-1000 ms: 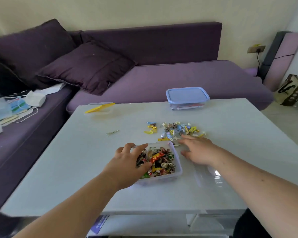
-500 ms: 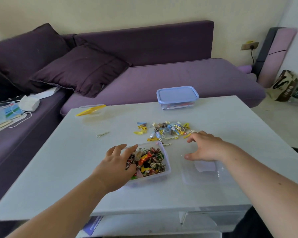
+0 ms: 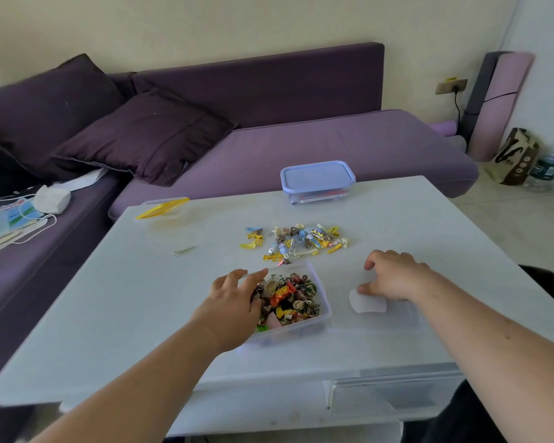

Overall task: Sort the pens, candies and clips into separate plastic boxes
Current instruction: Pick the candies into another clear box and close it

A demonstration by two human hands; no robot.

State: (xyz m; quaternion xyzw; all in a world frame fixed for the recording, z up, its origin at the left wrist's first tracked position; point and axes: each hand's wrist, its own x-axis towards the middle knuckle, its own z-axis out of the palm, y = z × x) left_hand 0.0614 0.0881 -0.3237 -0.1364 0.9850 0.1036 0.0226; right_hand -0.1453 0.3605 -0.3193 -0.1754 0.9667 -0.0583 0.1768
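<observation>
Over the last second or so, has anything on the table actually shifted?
The right hand drew back from the clip pile toward the clear lid and now touches it. The left hand stayed on the candy box. The clips, the candies and the blue-lidded box lie as before.

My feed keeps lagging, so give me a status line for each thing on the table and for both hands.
Candy box: uncovered, full of candies.
Blue-lidded box: closed, far edge of table.
Clips: loose pile on table, unsorted.
Single clip: lying apart, left of pile.
Clear lid: flat on table, right of candy box.
Left hand: fingers resting on candy box's left rim.
Right hand: fingers curled, touching the clear lid.
</observation>
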